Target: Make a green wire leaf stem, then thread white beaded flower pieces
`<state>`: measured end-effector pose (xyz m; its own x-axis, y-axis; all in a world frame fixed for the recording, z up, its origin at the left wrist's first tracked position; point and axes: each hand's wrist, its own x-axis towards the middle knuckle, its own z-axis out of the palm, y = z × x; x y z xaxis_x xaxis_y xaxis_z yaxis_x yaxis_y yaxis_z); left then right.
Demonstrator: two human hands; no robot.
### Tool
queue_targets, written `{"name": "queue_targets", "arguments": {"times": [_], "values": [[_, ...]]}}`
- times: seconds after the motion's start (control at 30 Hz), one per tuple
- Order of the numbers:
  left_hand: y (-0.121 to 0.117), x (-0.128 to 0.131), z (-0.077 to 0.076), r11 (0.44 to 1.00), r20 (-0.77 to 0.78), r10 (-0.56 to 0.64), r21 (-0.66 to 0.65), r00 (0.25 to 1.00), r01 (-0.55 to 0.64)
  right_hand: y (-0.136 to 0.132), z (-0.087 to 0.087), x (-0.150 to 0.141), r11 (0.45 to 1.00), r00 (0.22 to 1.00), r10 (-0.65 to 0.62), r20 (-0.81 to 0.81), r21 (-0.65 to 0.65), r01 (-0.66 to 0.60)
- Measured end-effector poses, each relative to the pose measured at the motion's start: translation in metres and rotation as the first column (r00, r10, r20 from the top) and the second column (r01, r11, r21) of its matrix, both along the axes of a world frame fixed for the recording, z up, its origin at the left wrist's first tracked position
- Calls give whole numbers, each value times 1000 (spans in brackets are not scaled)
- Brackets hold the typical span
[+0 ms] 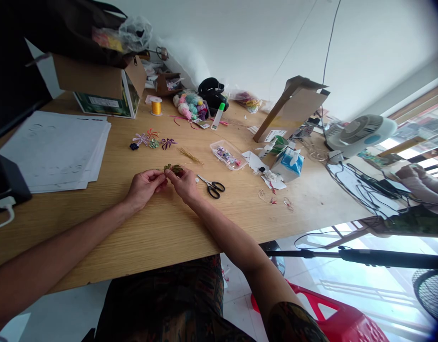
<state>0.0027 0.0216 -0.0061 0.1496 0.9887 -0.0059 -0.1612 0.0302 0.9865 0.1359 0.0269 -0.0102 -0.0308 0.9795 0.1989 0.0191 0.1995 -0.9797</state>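
Note:
Between my fingertips is a small dark green and gold looped cord piece (174, 168); its finer details are too small to make out. My left hand (145, 187) pinches it from the left, and my right hand (183, 183) grips it from the right, the thumbs nearly meeting. Just right of my right hand lie black-handled scissors (213, 188), blades towards the hand. Beyond my hands rests a bundle of thin gold strands (191, 156). Farther back sit several small looped cord flowers (153, 142) in purple, orange, green and dark blue.
A clear plastic box (228, 155) of small beads stands right of the strands. Behind are a yellow thread spool (156, 106), pastel yarn balls (190, 105) and a green-capped glue bottle (218, 116). Paper sheets (55, 152) lie left; a tissue box (288, 165) and white fan (361, 133) stand right.

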Motion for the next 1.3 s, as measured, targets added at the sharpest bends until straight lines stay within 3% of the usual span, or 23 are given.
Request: {"name": "queue_targets", "arguments": {"times": [0.17, 0.27, 0.47, 0.6, 0.77, 0.83, 0.93, 1.03, 1.1, 1.2, 1.3], "values": [[2, -3, 3, 983, 151, -109, -133, 983, 130, 1, 0, 0, 1000, 1000, -2, 5, -3, 2], [4, -4, 3, 972, 150, -151, -157, 977, 175, 3, -2, 1, 999, 999, 37, -27, 10, -37], [6, -6, -2, 990, 52, -89, -104, 995, 94, 6, -7, 1, 999, 998, 36, -44, -17, -36], [8, -7, 2, 988, 130, -75, -127, 989, 91, 7, -4, 5, 998, 996, 67, -67, -4, -67], [10, -9, 7, 981, 247, 53, -192, 968, -4, 17, 1, 22, 996, 990, 51, 135, 66, -60], [11, -10, 8, 981, 254, 87, -189, 963, -39, 23, 0, 25, 994, 942, -82, 327, 92, 54], [13, -9, 6, 988, 227, 112, -132, 967, -83, 28, -3, 23, 973, 751, -227, 620, 180, 146], [13, -9, 4, 987, 196, 155, -79, 968, -142, 29, -6, 14, 974, 538, -226, 812, 207, 98], [13, -8, 3, 985, 183, 171, -69, 968, -161, 27, -7, 10, 984, 435, -179, 883, 172, 56], [13, -8, 2, 985, 196, 168, -76, 966, -156, 25, -7, 10, 988, 439, -150, 886, 145, 44], [13, -9, 3, 983, 231, 172, -104, 958, -151, 23, -3, 13, 986, 583, -167, 795, 143, 88]]}}
